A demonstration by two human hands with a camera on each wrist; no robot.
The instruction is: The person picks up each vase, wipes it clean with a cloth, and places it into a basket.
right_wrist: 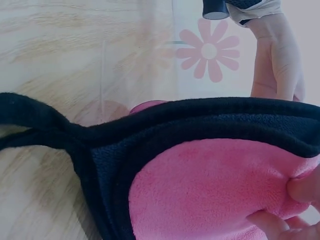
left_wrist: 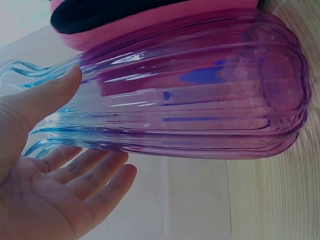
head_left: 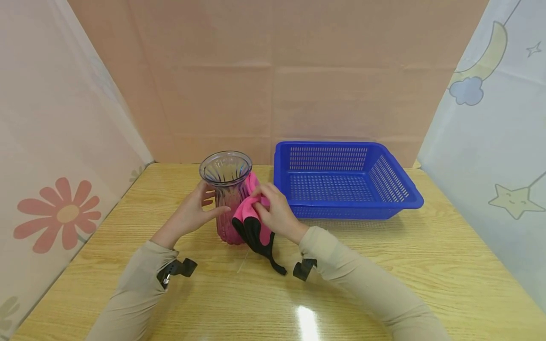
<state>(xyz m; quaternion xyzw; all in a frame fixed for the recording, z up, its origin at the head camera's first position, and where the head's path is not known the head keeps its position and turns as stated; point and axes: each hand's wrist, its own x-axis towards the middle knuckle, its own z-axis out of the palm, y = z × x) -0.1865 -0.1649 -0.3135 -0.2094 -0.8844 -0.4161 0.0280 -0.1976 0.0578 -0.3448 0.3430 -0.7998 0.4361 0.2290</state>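
Observation:
A ribbed glass vase (head_left: 228,203) stands upright on the table, clear bluish at its flared rim and pink-purple toward the base. My left hand (head_left: 192,208) is at its left side. The thumb lies along the front of the vase below the rim, and the relaxed fingers (left_wrist: 107,182) are at its far side; how firmly they touch is unclear. With thumb and fingers, my right hand (head_left: 275,208) pinches a pink plush cloth (right_wrist: 200,185) with black edging and a black hanging loop. Folded, the cloth is against or close beside the vase's right side.
A blue slotted plastic basket (head_left: 341,208) sits at the back right, close behind my right hand. The wood-grain table (head_left: 239,303) is bordered by a peach backdrop (head_left: 273,94) and printed side sheets.

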